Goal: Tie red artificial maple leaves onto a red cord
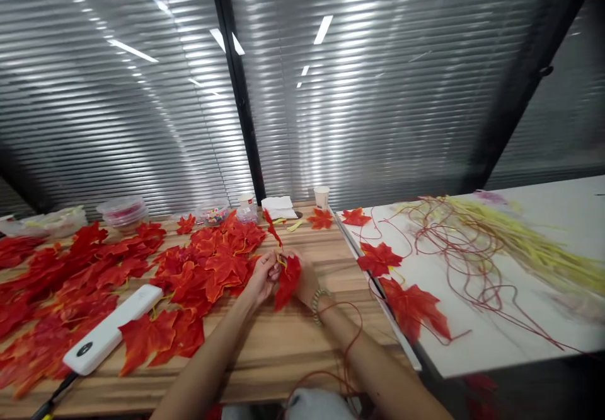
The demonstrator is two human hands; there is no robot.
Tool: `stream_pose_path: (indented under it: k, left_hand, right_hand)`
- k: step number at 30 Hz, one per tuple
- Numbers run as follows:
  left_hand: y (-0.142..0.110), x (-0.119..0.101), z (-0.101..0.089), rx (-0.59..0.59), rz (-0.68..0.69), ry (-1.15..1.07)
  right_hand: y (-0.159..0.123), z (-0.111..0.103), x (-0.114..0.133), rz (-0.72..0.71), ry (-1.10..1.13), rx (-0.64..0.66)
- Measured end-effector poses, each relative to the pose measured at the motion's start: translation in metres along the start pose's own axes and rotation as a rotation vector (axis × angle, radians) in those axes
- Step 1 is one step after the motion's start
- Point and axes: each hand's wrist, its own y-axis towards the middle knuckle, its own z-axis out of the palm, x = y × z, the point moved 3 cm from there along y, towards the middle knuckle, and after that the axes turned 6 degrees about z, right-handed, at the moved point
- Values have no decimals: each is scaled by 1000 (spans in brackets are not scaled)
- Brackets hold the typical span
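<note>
My left hand (pixel 265 276) is closed, its fingers pinched at the yellow stem of a red artificial maple leaf (pixel 288 281). My right hand (pixel 306 275) is closed at the same stem from the other side, its fingers partly hidden behind the leaf. Another red leaf (pixel 273 227) stands up edge-on just above the hands. A thin red cord (pixel 355 332) loops over my right forearm, below a beaded bracelet, and trails toward my lap. Left of my hands lies a heap of red maple leaves (pixel 222 262) with yellow stems.
More leaves (pixel 70 281) cover the table's left side, around a white power bank (pixel 113 328) with a black cable. Paper cup (pixel 321 197), napkin (pixel 278 207) and bead tub (pixel 212 213) stand at the back. On the white table (pixel 463 338) lie tangled red cord (pixel 466 250) and yellow strands (pixel 529 237).
</note>
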Motion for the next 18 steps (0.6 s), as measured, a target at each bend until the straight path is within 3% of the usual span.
stream_pose_path:
  k: [6,9,12,15,18]
  left_hand:
    - [-1,-14,10,-85,132,21]
    - [2,-30,16,-123,208,31]
    - [2,-49,21,-62,243,150]
    - [-3,-62,21,75,189,373]
    - [-6,-60,10,102,50,433]
  right_hand:
    - [4,-10,17,-22,78,-8]
    - [11,-20,21,11,135,-116]
    - [17,-27,18,162,289,-238]
    - [19,-24,13,327,460,-211]
    - [20,-17,12,352,506,-87]
